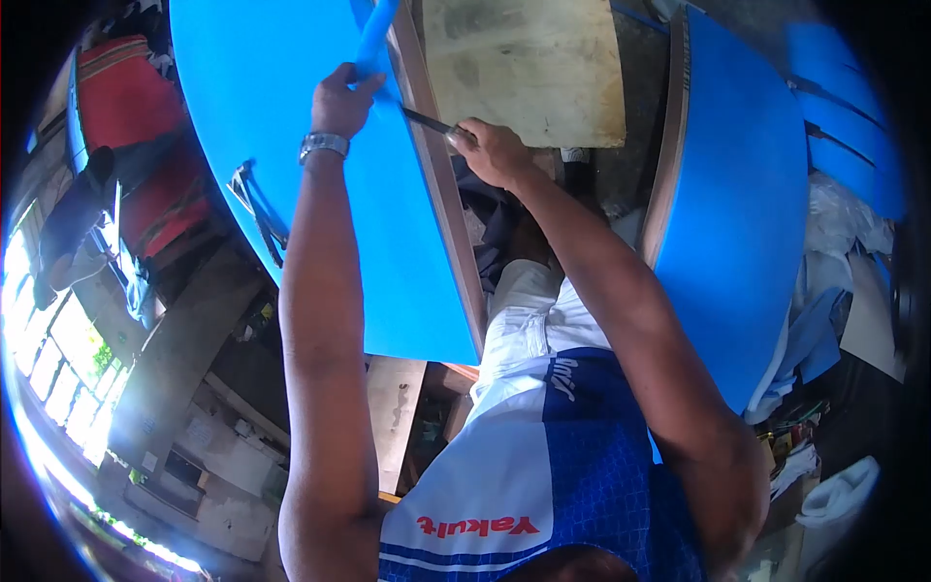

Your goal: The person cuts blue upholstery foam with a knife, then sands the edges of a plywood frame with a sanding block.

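We look down on a big blue panel (291,145) that fills the upper left of the frame. Its bare wooden edge (444,204) runs from the top centre down toward the middle. A second blue panel (737,213) stands at the right, and a pale plywood board (529,68) lies at the top centre between them. The room around is a cluttered workshop: a red cloth (126,107) in the upper left, bright windows at the lower left, and pale bundles at the far right.

Between the two panels is a narrow gap, which our legs and both forearms take up. The panels' edges hem it in on either side.

Our left hand (341,97), with a watch on the wrist, is closed tight around a blue strip (376,34) at the top edge of the first panel. The strip's long axis rises up and slightly right, out of the frame. Our right hand (490,150) is clenched on a dark blade (427,121) at the wooden edge. The blade lies nearly level and points up-left toward the left hand.
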Available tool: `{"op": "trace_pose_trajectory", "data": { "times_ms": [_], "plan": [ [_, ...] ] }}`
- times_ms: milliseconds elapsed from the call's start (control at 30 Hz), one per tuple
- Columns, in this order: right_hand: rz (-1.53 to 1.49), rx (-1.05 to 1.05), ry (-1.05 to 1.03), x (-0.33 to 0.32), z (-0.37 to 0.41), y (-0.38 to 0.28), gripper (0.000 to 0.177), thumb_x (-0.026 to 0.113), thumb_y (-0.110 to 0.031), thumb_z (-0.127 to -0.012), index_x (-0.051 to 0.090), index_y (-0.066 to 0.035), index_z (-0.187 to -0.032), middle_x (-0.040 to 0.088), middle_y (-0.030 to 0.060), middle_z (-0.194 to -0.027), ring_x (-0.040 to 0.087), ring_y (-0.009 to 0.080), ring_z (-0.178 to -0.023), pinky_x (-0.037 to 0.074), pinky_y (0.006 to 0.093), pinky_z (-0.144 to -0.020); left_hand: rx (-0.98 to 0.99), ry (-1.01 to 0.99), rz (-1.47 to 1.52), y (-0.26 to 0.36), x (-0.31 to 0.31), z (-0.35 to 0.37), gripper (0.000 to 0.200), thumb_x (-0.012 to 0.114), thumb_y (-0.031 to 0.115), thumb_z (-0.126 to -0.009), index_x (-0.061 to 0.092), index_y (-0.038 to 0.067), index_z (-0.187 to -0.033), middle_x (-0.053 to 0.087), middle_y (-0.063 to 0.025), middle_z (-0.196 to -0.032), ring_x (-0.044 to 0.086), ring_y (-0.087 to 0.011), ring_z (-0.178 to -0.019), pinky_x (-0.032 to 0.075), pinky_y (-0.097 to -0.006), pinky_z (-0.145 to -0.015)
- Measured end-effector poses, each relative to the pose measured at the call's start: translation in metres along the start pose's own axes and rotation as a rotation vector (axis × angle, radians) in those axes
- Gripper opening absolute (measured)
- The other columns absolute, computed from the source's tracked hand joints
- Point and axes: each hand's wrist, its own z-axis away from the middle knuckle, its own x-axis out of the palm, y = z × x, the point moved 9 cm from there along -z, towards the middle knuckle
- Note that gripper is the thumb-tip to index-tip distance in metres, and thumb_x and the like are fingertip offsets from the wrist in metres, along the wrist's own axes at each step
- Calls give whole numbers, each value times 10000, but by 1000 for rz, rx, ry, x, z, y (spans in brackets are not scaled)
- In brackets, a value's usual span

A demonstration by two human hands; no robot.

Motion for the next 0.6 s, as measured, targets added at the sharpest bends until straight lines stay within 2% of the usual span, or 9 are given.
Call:
{"op": "trace_pose_trajectory", "data": {
  "times_ms": [100, 200, 333, 367, 433, 467, 500, 567, 600],
  "plan": [
    [14, 36, -95, 8, -14, -12, 369, 566, -421, -994, 679, -91, -1113, 738, 147, -906, 703, 369, -882, 548, 461, -784, -170, -45, 173, 4, -3, 11, 335, 750, 296, -902, 663, -17, -986, 742, -108, -844, 722, -154, -651, 557, -299, -563],
    [115, -156, -52, -3, -12, -33, 355, 578, -409, -990, 679, -90, -1110, 740, 142, -891, 708, 361, -853, 552, 455, -771, -131, -54, 229, 0, 3, 8, 320, 747, 295, -901, 659, -7, -959, 742, -100, -793, 725, -161, -659, 572, -316, -582],
    [86, -63, -59, -9, 13, -11, 337, 586, -366, -987, 684, -56, -1076, 725, 181, -886, 702, 379, -843, 547, 463, -746, -115, -49, 240, 2, 7, 3, 310, 737, 295, -905, 661, -2, -950, 749, -104, -772, 723, -156, -653, 573, -316, -587],
    [57, 2, -54, -17, 27, -7, 296, 600, -317, -982, 685, -42, -1049, 716, 193, -893, 697, 387, -850, 543, 460, -742, -151, -53, 229, -1, 8, 2, 316, 761, 292, -884, 659, 3, -962, 746, -120, -805, 732, -189, -679, 574, -337, -601],
    [58, -95, -5, -19, 48, 7, 268, 614, -290, -975, 683, -41, -1043, 715, 188, -903, 696, 389, -854, 544, 455, -738, 286, -161, -479, 4, 24, -15, 218, 597, 276, -954, 700, 92, -1006, 719, -85, -912, 718, -184, -761, 578, -348, -709],
    [58, -146, 25, -22, 55, 13, 254, 621, -277, -972, 682, -41, -1040, 714, 186, -908, 695, 390, -856, 544, 453, -736, 511, -211, -834, 5, 38, -15, 248, 515, 268, -988, 721, 137, -1028, 705, -67, -965, 711, -182, -802, 580, -354, -763],
    [67, -74, -37, -21, 59, 24, 289, 634, -330, -950, 689, -92, -1105, 715, 187, -1001, 684, 389, -978, 541, 496, -858, 339, -296, -759, 4, 37, -15, 239, 521, 256, -987, 720, 134, -1040, 707, -67, -975, 708, -189, -813, 578, -359, -769],
    [81, -115, 0, -21, 56, 21, 270, 627, -308, -964, 684, -66, -1070, 717, 178, -945, 693, 382, -894, 546, 460, -777, -1, -462, -601, 19, 34, -8, 224, 534, 230, -984, 718, 130, -1065, 712, -68, -993, 701, -202, -834, 574, -369, -782],
    [88, -135, 21, -22, 52, 18, 263, 624, -297, -971, 681, -54, -1052, 718, 173, -917, 698, 378, -851, 548, 442, -737, -199, -645, -251, -6, 35, -14, 332, 592, 302, -947, 610, 111, -1218, 582, -95, -1204, 544, -249, -1065, 424, -449, -926]
  ]
}}
